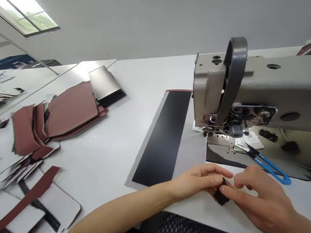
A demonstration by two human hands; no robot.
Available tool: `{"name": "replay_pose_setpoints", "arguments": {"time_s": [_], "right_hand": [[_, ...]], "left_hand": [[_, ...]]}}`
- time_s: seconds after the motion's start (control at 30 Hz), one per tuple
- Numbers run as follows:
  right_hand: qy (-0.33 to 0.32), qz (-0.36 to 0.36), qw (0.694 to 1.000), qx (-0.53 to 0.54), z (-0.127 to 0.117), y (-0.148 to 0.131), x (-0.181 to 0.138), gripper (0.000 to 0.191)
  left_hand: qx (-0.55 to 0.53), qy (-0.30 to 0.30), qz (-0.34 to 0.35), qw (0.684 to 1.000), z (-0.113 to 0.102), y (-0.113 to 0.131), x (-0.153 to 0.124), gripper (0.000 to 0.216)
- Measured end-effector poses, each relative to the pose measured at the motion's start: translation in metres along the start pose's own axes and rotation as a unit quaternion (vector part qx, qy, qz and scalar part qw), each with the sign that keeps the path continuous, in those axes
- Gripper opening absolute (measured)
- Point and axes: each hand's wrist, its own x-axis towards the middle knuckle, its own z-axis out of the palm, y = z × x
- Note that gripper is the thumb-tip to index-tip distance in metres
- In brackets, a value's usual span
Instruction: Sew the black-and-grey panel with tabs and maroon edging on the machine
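Near the front edge of the white table, my left hand (204, 178) and my right hand (260, 192) come together over a small black piece (222, 196). Fingers of both hands pinch it, and they cover part of it, so its exact kind does not show. Just beyond my hands stands a grey sewing machine (260, 86), its needle area above a metal plate. Blue-handled thread snips (270, 166) lie on the machine bed behind my right hand. Left of the machine rests a long black panel (164, 135) with a pale strip along its left side.
Reddish-brown cut pieces (72, 110) are stacked on the left of the table (117, 142). A silvery, dark-edged block (105, 82) sits at that stack's far end. White tags (252, 140) lie beneath the machine arm. More loose strips (28, 196) spread at the lower left.
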Motion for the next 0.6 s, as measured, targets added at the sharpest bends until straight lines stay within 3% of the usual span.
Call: {"name": "replay_pose_setpoints", "arguments": {"time_s": [0.17, 0.27, 0.37, 0.43, 0.5, 0.6], "right_hand": [[-0.032, 0.004, 0.985, 0.169, 0.009, -0.001, 0.005, 0.040], [-0.025, 0.163, 0.957, 0.237, 0.015, -0.004, -0.002, 0.038], [-0.035, 0.338, 0.877, 0.340, 0.033, -0.010, -0.004, 0.056], [-0.031, 0.388, 0.836, 0.386, 0.045, -0.010, 0.000, 0.055], [-0.011, 0.409, 0.835, 0.367, 0.052, -0.005, 0.009, 0.042], [-0.006, 0.409, 0.868, 0.281, 0.053, 0.007, 0.025, 0.030]], "left_hand": [[-0.059, 0.048, -0.018, 0.997, -0.005, -0.003, -0.008, 0.046], [-0.016, 0.110, 0.017, 0.994, -0.005, 0.001, -0.012, 0.043], [0.089, 0.185, 0.107, 0.973, -0.004, 0.008, -0.012, 0.030], [0.152, 0.220, 0.161, 0.950, -0.005, 0.010, -0.010, 0.022], [0.177, 0.247, 0.193, 0.933, -0.010, 0.010, -0.007, 0.021], [0.173, 0.266, 0.187, 0.930, -0.020, 0.009, -0.001, 0.027]]}}
